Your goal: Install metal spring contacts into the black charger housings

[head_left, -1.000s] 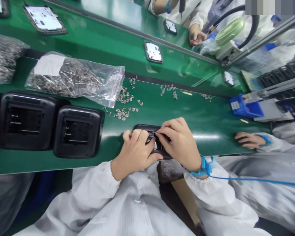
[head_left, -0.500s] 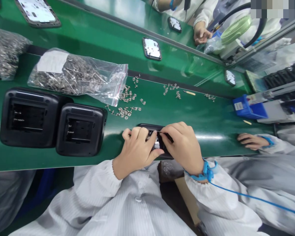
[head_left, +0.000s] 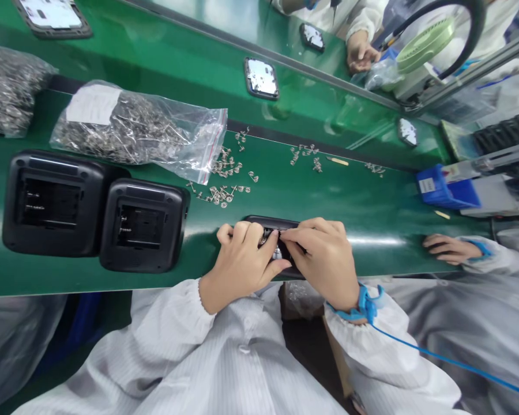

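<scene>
A black plastic housing (head_left: 268,219) lies at the table's near edge, mostly covered by both hands. My left hand (head_left: 242,265) grips it from the left, with its forefinger pressed into the recess and its thumb across the near side. My right hand (head_left: 326,259) is closed in a pinch over the same recess, its fingertips meeting my left forefinger. What it pinches is too small and hidden to make out. Silvery metal (head_left: 277,252) shows inside the recess between the hands. Beyond the housing lie loose metal battery springs (head_left: 222,196).
Two black housings (head_left: 145,225) with open battery compartments stand at left. Behind them lies a clear bag of metal springs (head_left: 134,129). Housings with white boards (head_left: 262,78) sit on the green belt. At right are a blue bin (head_left: 447,187) and a co-worker's hand (head_left: 452,249).
The housings on the belt have shifted slightly within the view, which has itself moved a little. My right hand's fingers have bunched closer over the recess; my left hand keeps its hold.
</scene>
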The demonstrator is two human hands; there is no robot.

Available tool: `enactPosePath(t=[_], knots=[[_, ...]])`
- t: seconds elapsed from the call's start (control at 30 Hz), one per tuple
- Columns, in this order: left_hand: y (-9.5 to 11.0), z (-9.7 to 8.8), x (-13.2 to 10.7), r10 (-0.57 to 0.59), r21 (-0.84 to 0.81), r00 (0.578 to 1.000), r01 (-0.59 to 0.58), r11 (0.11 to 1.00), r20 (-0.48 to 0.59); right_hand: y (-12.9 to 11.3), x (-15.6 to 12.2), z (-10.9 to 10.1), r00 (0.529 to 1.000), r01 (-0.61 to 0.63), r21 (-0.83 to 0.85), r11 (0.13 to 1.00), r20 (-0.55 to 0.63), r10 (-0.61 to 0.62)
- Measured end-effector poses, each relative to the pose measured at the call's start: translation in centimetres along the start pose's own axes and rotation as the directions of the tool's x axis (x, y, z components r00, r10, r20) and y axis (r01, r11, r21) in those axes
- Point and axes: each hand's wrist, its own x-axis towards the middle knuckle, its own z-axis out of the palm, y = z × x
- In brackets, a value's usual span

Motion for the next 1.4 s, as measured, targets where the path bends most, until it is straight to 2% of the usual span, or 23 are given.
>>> enactPosePath(t=[0.27, 0.4, 0.47, 0.67, 0.8, 1.0, 1.2, 1.4], knots=[[0.1, -0.1, 0.0, -0.005, 0.032, 1.0, 0.005, 0.999, 0.009, 0.3, 0.1, -0.4, 0.992, 0.109, 0.036, 0.993, 0.064, -0.111], [-0.1, -0.5, -0.5, -0.023, 0.024, 1.0, 0.022, 0.999, 0.014, -0.3, -0.4, -0.8, 1.0, 0.018, -0.081, 0.997, -0.018, -0.02], [0.0, -0.9, -0.9, -0.022, 0.03, 1.0, 0.022, 0.999, 0.018, -0.6, -0.6, -0.9, 1.0, -0.021, -0.163, 0.986, -0.017, 0.019], [0.7, -3.1, -2.7, 0.015, 0.0, 0.999, -0.015, 1.0, 0.039, -1.6, 0.4, -0.7, 1.0, 0.016, -0.226, 0.974, 0.005, -0.015], [1.0, -4.9, -4.6, 0.027, 0.04, 0.996, -0.031, 0.999, 0.08, -3.5, 2.1, 0.2, 0.994, 0.104, -0.16, 0.982, -0.018, -0.108], [0.3, -6.7, -5.8, -0.078, 0.161, 0.992, 0.062, 0.985, 0.098, -6.8, 5.1, 2.2, 0.972, 0.22, -0.067, 0.973, -0.068, -0.224], [-0.2, -7.7, -6.0, -0.135, 0.241, 0.988, 0.113, 0.964, 0.075, -8.5, 6.8, 3.4, 0.968, 0.244, -0.003, 0.97, -0.064, -0.244], [-1.8, -8.9, -6.1, -0.106, 0.348, 0.992, 0.077, 0.934, 0.067, -10.4, 8.4, 5.0, 0.97, 0.233, 0.054, 0.971, -0.085, -0.228]])
